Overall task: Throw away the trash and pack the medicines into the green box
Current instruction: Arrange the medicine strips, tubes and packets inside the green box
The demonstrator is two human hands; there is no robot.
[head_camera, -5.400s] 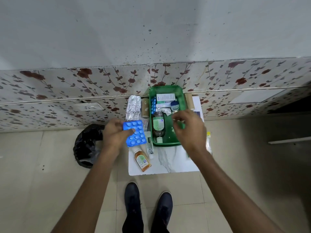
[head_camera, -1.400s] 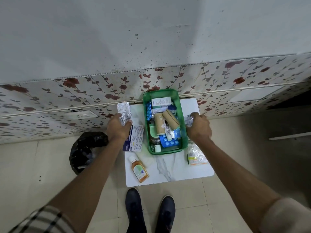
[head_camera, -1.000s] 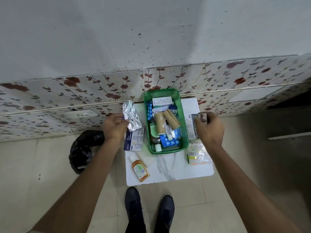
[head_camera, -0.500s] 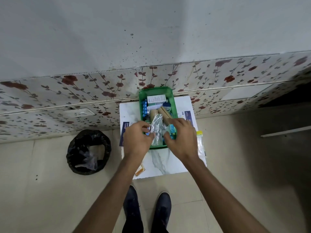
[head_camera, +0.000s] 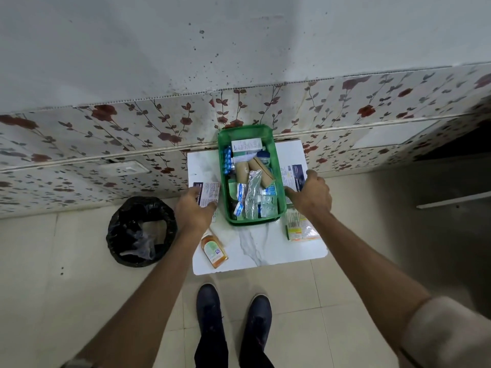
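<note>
The green box (head_camera: 222,160) stands at the back of a small white marble table (head_camera: 265,251), filled with cartons, bandage rolls and blister strips. A silver blister strip (head_camera: 252,193) lies on top inside it. My left hand (head_camera: 195,212) is left of the box, with fingers and thumb closed around a flat white-and-blue medicine carton (head_camera: 210,192). My right hand (head_camera: 310,196) is right of the box and grips a second similar carton (head_camera: 293,175). An orange syrup bottle (head_camera: 214,247) lies at the table's front left. A yellow-orange sachet pack (head_camera: 299,227) lies at the right.
A black trash bag (head_camera: 142,231) sits open on the tiled floor left of the table, with clear plastic inside. A floral-patterned wall panel (head_camera: 132,134) runs right behind the table. My dark shoes (head_camera: 233,312) stand just in front of the table.
Half a second ago both hands held the silver blister strip over the green box. The strip now lies inside, and the hands have spread out to the cartons on either side.
</note>
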